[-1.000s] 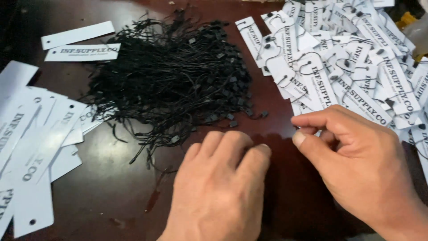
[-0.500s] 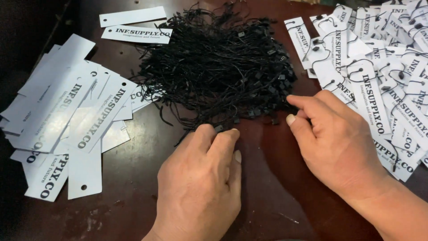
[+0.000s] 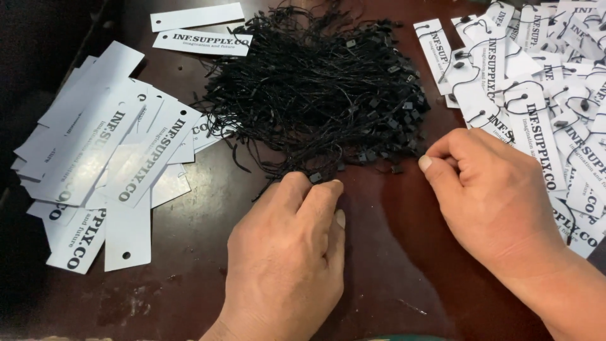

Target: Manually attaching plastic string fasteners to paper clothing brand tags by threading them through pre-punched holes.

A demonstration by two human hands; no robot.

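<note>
Head cam: left hand (image 3: 284,265) lies palm-down on the dark brown wooden bench (image 3: 189,278), fingertips pressed together at the near edge of the tangled heap of black string loops (image 3: 315,95), while the right hand (image 3: 492,196) curls loosely beside the strung white paper tags (image 3: 536,107), can't tell what it's pinching, blank white tags (image 3: 107,164) off left.

1. The left hand (image 3: 284,252) covers its own fingertips where they meet the black string pile (image 3: 322,88), so can't tell if it's pinching a strand.
2. The right hand (image 3: 492,202) curls inward; whatever's under the fingers is hidden.
3. The strung tags (image 3: 536,95) run off the right edge.
4. The plain tags (image 3: 107,158) overlap, lower ones mostly buried.
</note>
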